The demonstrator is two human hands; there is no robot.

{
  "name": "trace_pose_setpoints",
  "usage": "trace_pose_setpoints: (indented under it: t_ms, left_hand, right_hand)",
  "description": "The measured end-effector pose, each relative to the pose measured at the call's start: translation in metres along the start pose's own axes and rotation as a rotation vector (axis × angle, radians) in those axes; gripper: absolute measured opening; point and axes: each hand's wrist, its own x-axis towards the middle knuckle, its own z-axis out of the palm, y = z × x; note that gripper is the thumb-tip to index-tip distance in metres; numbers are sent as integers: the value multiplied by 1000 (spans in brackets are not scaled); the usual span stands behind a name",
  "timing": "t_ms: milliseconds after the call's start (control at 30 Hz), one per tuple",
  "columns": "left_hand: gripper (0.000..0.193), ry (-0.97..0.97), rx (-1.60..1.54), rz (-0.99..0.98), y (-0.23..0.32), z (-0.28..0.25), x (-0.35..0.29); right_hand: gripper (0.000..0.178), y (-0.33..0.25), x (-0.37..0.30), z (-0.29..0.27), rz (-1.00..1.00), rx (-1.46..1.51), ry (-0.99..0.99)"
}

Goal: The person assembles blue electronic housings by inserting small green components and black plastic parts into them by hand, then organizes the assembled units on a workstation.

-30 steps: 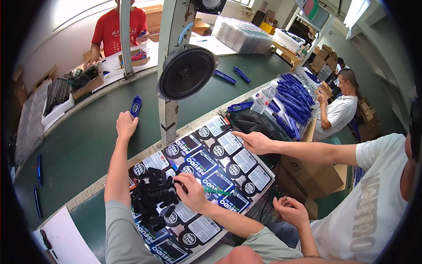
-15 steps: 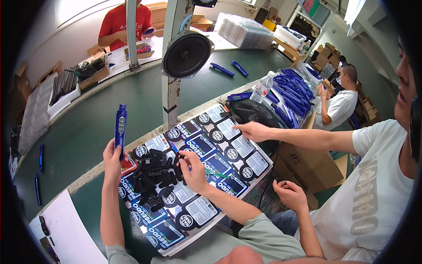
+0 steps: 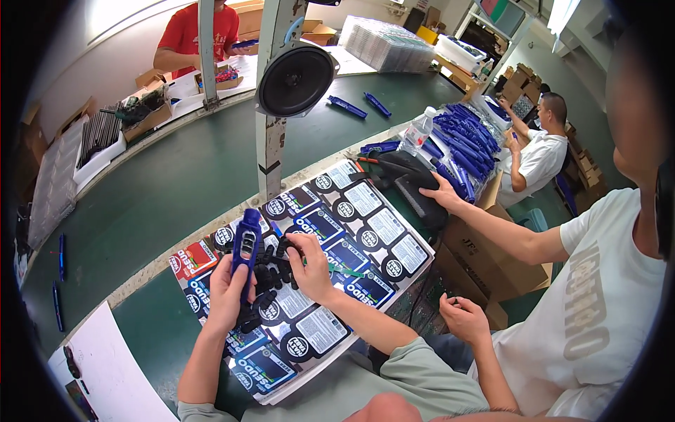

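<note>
Across the left and upper middle of the frame curves a dark green worktop (image 3: 183, 186). Left of centre, a blue casing (image 3: 247, 240) stands tilted up in the left hand (image 3: 226, 294), gripped at its lower end, just beside the right hand (image 3: 311, 266). That one bends inward, fingers curled at a pile of black pieces (image 3: 267, 276); whether it grips one, I cannot tell. Beneath lies a printed sheet (image 3: 383, 224). At upper centre, a post (image 3: 271, 151) and round speaker (image 3: 295, 81) block some worktop; to the right, a co-worker's hand (image 3: 441, 194) touches a black bag (image 3: 413, 184).
</note>
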Motion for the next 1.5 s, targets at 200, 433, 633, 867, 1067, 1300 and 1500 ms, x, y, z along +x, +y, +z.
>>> trace_pose_setpoints:
  t_ms: [200,433,633,867,1067,1300,1500]
  left_hand:
    - [12,-31,-31,-36,-6,12,-3]
    - [22,-7,27,26,-13,7,0]
    - [22,-41,72,40,-11,7,2]
    - [18,-12,67,93,-18,7,-1]
    - [29,-57,41,80,-17,12,-5]
    - [34,-95,74,95,-22,14,-7]
    - [29,-3,90,91,-25,16,-8]
  right_hand:
    - [26,3,-1,-4,19,29,-45]
    - [17,10,8,-13,322,268,-70]
    - [26,-28,27,-42,410,480,-33]
    - [23,-35,22,-44,445,530,-67]
    - [18,-58,20,-39,184,282,-128]
    - [18,-77,25,-15,-96,-222,-83]
    - [13,-78,22,-8,-159,-314,-15]
